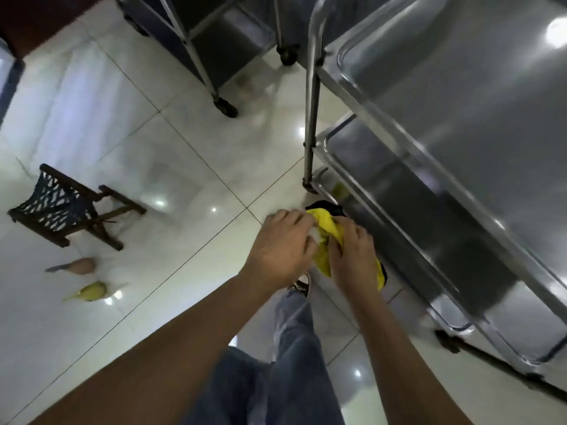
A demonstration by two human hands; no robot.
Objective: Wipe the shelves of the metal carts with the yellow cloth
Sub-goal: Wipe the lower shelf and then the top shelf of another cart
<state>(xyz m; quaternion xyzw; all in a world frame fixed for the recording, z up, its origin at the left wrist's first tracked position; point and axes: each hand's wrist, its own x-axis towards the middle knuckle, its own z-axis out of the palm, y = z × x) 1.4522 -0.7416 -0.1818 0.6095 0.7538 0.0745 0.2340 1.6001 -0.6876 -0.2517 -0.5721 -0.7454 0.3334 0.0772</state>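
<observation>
The yellow cloth (325,229) is bunched between both hands, held in the air over the floor, just left of the near metal cart. My left hand (280,244) grips its left side with curled fingers. My right hand (352,259) grips its right side, and part of the cloth hangs below it. The near cart's top shelf (460,87) and lower shelf (408,191) are shiny steel and fill the right side. A second metal cart (211,35) stands further back at the top.
A small dark wooden stool (67,207) with a woven seat stands on the white tiled floor at left. Two small objects, one brown (81,266) and one yellow-green (92,291), lie near it. My jeans-clad legs (288,363) are below the hands. Cart castors (226,106) sit on the floor.
</observation>
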